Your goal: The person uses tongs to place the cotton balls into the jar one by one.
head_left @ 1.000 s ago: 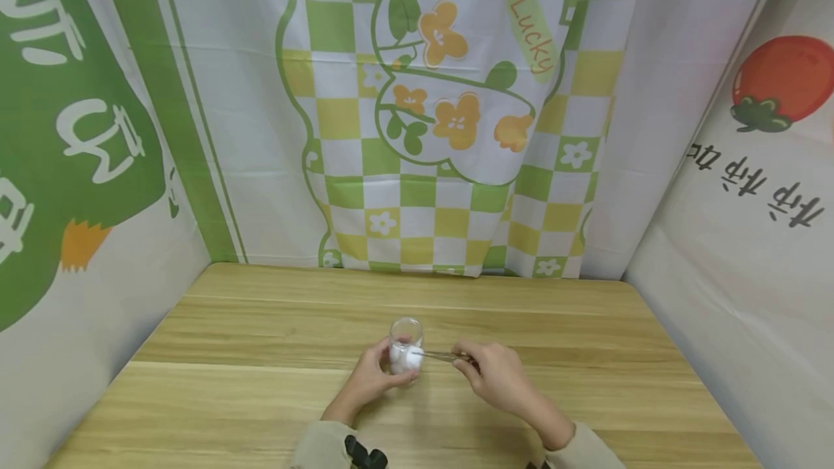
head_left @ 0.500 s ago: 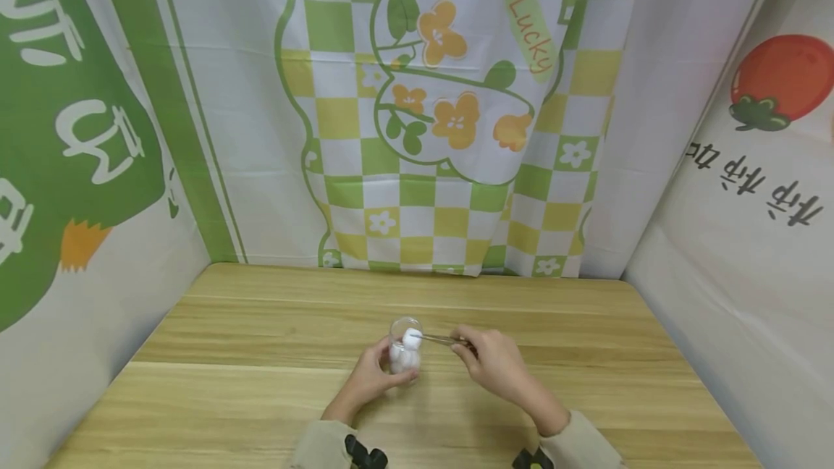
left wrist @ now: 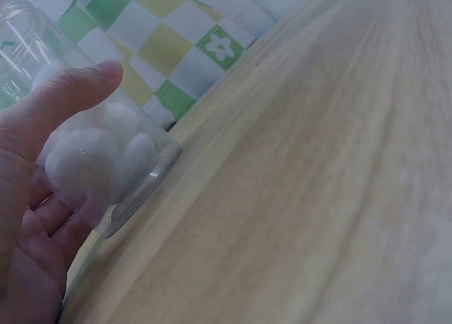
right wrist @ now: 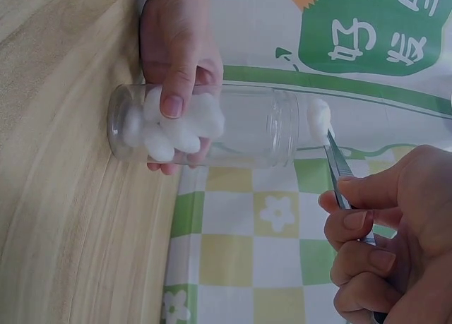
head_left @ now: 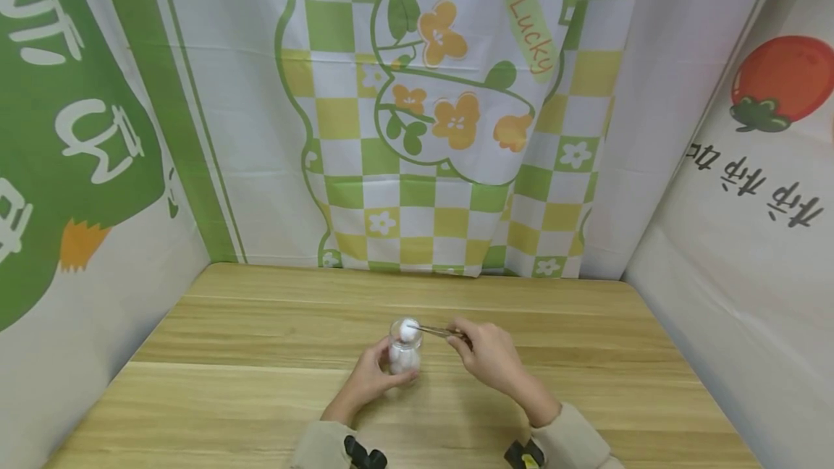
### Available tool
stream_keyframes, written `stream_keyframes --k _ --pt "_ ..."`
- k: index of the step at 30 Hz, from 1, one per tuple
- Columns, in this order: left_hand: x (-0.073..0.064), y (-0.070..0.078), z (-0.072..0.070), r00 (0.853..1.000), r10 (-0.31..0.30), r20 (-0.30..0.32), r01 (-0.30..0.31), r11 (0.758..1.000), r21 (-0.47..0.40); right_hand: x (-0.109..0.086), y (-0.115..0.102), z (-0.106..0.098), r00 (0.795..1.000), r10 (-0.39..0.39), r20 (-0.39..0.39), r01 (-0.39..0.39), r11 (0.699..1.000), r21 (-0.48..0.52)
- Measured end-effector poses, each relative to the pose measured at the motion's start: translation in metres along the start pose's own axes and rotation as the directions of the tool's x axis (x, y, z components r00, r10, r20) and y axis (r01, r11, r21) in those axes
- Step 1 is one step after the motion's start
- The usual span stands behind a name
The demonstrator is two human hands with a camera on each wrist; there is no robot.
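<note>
A clear, lidless jar (right wrist: 244,137) stands upright on the table, its lower part filled with several white cotton balls (right wrist: 176,130). My left hand (head_left: 370,376) grips the jar low down, the thumb across its near side, as the left wrist view shows with the thumb (left wrist: 85,87) over the wall. In my right hand (head_left: 491,355) is a pair of metal tweezers (head_left: 438,331), pinched between thumb and fingers. The tweezer tips hold one cotton ball (right wrist: 319,119), which hangs just outside the jar's mouth in the right wrist view, apart from the rim.
The wooden table (head_left: 260,324) spreads out on all sides of the jar. A checked green and yellow cloth (head_left: 417,223) hangs along its back edge, and printed cloths close off the left and right sides.
My right hand has raised the tweezers with a cotton ball from beside the other balls up to the jar's mouth. The left hand and the jar have stayed in place.
</note>
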State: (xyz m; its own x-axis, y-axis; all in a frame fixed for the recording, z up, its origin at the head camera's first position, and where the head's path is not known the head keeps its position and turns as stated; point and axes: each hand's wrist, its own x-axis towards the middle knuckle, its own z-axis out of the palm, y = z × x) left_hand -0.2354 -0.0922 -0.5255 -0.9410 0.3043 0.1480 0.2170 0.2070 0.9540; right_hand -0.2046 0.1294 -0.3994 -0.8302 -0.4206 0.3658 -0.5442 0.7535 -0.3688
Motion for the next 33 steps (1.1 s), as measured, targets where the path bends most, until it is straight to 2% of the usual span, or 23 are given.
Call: stream_keyframes --k 10,26,33 --pt "-0.0011 0.0028 -0.0001 1.000 -0.010 -0.006 0.010 1.000 0.006 0.0010 0.0014 0.0057 1.000 0.003 -0.021 -0.003 1.000 -0.020" --pt "-0.0012 0.0029 0.0008 0.999 -0.024 -0.028 0.025 0.999 0.034 -0.0001 0.0031 0.0093 0.997 0.079 0.014 -0.078 0.996 -0.045" --pt "-0.0006 0.0040 0.0006 0.999 -0.037 -0.024 0.037 0.999 0.021 -0.0041 0.0077 0.0052 0.993 0.114 0.031 -0.114 0.993 0.005"
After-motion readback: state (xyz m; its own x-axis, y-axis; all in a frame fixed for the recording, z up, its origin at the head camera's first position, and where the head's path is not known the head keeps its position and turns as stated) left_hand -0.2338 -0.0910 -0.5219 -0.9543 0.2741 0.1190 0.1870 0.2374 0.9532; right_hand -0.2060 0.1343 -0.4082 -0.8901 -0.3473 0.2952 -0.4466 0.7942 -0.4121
